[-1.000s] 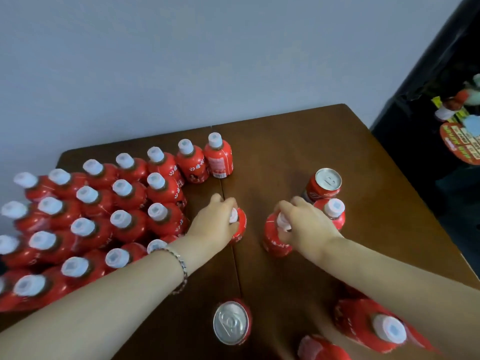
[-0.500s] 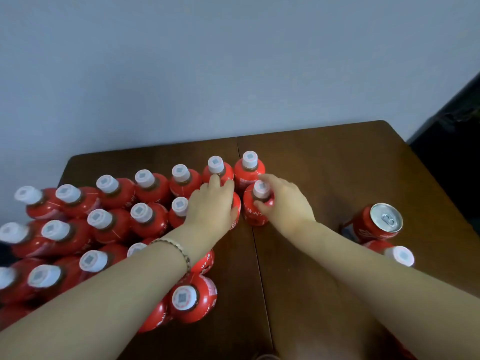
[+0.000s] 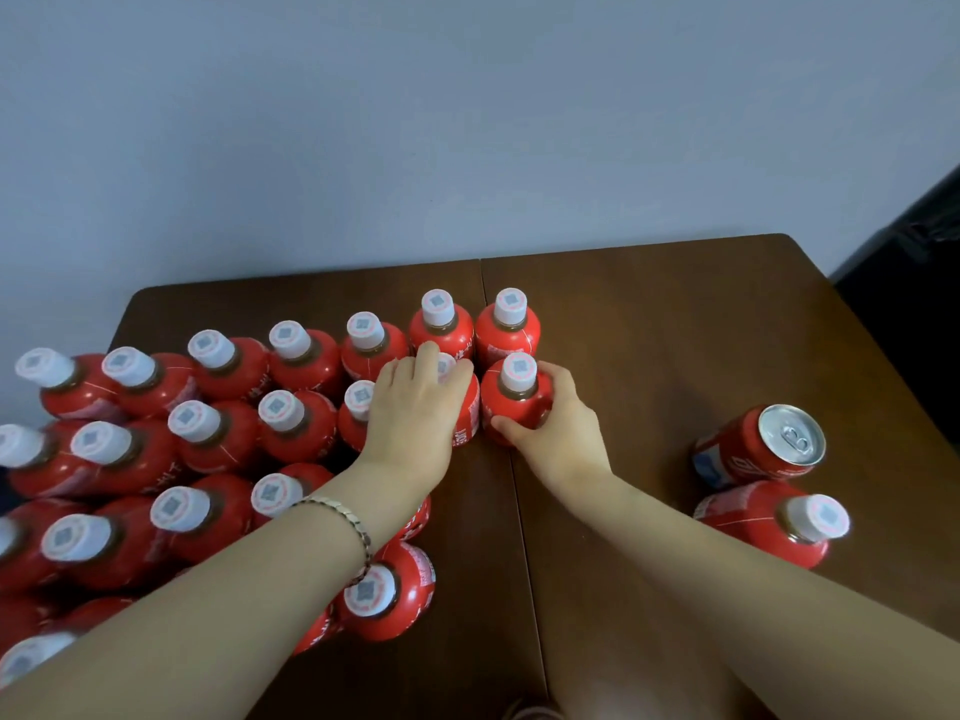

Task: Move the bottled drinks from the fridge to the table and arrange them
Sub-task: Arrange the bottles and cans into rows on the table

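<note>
At the table seam (image 3: 521, 537), my left hand (image 3: 415, 413) grips a red bottle (image 3: 466, 420), my right hand (image 3: 558, 433) clasps its neighbour bottle (image 3: 514, 407) (rows (image 3: 306, 433) nearly built); a stray bottle (image 3: 779, 527) and soda can (image 3: 758, 449) wait right of it.

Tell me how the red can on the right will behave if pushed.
The red can looks upright on a broad base, so it would probably slide, not tip. Its top looks sealed, so likely full and heavy for its size. Tipped, it would roll.

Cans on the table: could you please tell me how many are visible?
1: the red can stands by the table's right edge, behind a lone bottle; others may be hidden.
</note>
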